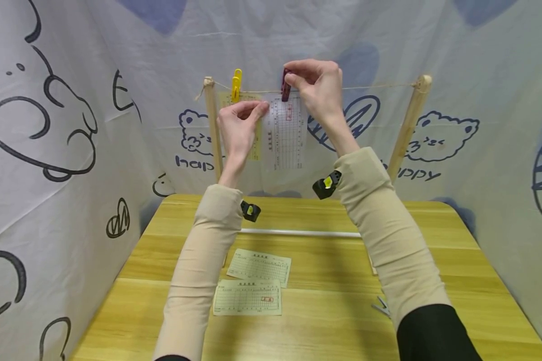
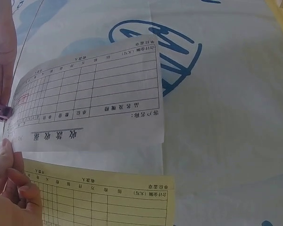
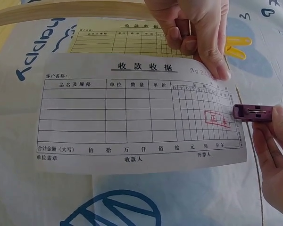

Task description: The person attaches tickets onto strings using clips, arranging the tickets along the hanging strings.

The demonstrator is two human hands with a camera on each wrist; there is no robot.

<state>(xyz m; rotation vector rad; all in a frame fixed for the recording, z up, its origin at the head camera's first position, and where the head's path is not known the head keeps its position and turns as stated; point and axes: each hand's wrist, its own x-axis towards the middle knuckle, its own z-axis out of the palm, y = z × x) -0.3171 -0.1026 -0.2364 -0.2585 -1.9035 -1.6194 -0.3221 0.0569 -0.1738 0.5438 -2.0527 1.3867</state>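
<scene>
A white receipt slip (image 1: 289, 138) with a printed grid and a red stamp hangs at the string (image 1: 370, 86). My left hand (image 1: 238, 128) pinches its corner between thumb and fingers, as the right wrist view shows. With thumb and fingers, my right hand (image 1: 320, 90) grips a dark red clothespin (image 3: 252, 113), whose jaws sit over the slip's edge at the string. Left of it, a yellow receipt slip (image 3: 115, 40) hangs under a yellow clothespin (image 1: 237, 85), partly hidden by my left hand.
Wooden posts (image 1: 408, 120) hold the string at both ends. On the wooden table (image 1: 325, 316) lie two pale green receipt slips (image 1: 248, 298), one partly over the other. A grey clothespin (image 1: 381, 307) lies by my right forearm. A white bar (image 1: 298, 233) crosses behind the slips.
</scene>
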